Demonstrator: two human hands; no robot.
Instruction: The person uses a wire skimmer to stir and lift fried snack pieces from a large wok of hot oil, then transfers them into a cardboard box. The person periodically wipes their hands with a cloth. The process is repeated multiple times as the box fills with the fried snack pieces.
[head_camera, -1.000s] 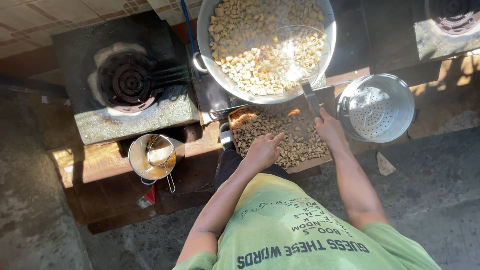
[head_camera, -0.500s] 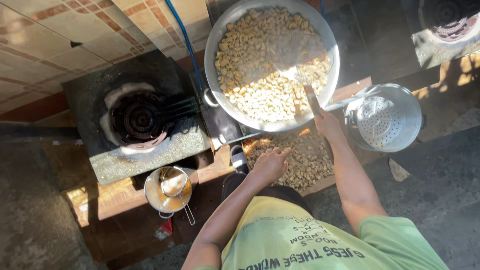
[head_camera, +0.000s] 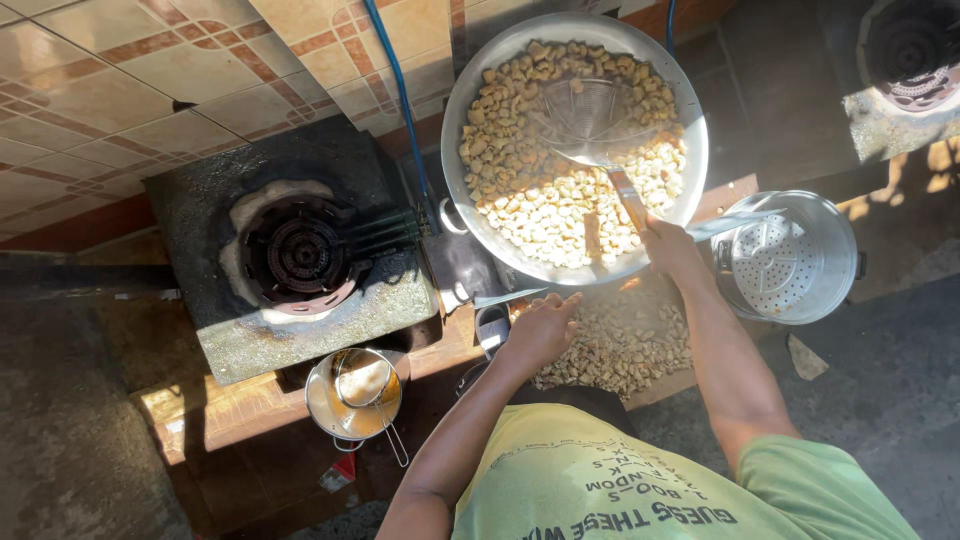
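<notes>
1. Over by the tiled wall, the big metal wok (head_camera: 470, 120) now fills more of the view than a second ago, and the dark burner (head_camera: 300, 255) to its left has slid toward the middle: the head has tipped and come closer, while the pans themselves look unmoved.
2. Since then the wire skimmer (head_camera: 590, 120) has gone from the near rim to the far half of the wok, its mesh bowl lying among the pale fried pieces (head_camera: 540, 210). I judge the stirring or scooping is in full swing, with nothing lifted out yet.
3. Right hand (head_camera: 668, 248): closed round the skimmer's handle at the wok's near rim, forearm running straight up from the green-shirted shoulder, wrist bent slightly toward the pan.
4. Left hand (head_camera: 540, 330): it has kept to the near edge of the low tray of browner pieces (head_camera: 620, 350), fingers curled loosely downward. Whether it grips anything I cannot tell; it seems to rest on the pieces.
5. Round about: a perforated steamer pot (head_camera: 790, 260) stands just right of the right forearm, and a small pot with a strainer (head_camera: 355, 395) in it sits on the wooden bench (head_camera: 230, 420) below the burner.
</notes>
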